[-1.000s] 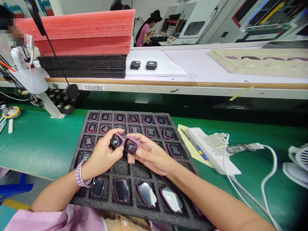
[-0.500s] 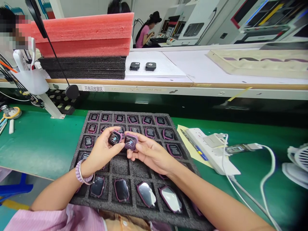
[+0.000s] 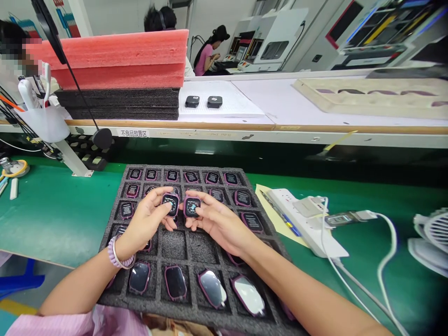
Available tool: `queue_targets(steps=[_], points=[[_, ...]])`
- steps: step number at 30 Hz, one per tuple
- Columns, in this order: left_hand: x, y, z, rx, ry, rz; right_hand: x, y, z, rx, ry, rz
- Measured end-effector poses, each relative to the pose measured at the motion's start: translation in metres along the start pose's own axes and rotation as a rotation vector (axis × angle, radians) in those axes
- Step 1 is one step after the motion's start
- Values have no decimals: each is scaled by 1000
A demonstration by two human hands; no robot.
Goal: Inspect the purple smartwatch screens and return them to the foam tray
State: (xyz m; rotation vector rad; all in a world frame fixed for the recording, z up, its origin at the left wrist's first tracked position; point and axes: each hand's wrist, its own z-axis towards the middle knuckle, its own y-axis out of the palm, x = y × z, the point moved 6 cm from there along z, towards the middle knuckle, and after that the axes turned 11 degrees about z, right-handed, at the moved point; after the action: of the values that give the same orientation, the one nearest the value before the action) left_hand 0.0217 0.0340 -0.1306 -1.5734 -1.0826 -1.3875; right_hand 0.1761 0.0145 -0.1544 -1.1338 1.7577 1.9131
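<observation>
Both hands are up over the black foam tray (image 3: 140, 298), and each is clamped on a purple watch body. The left hand (image 3: 149, 221) grips the left watch (image 3: 171, 204), thumb on its lit screen. The right hand (image 3: 215, 224) pinches the right watch (image 3: 192, 206) just beside it. The tray sits on the green worktop (image 3: 59, 210).

Purple case on the left watch (image 3: 171, 204), dark screen glowing blue-white; right watch (image 3: 192, 206) matches. Black foam tray (image 3: 175, 242), square-grid pattern, on a green mat (image 3: 52, 210). Pink foam slabs (image 3: 119, 58) at eleven o'clock, white power strip (image 3: 301, 224) at three.
</observation>
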Motion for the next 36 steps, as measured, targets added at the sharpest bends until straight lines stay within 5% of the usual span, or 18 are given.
queue_targets(steps=[36], points=[[0,8,-1,-74,-9,43,1,2,-3,-1,-49,-176]])
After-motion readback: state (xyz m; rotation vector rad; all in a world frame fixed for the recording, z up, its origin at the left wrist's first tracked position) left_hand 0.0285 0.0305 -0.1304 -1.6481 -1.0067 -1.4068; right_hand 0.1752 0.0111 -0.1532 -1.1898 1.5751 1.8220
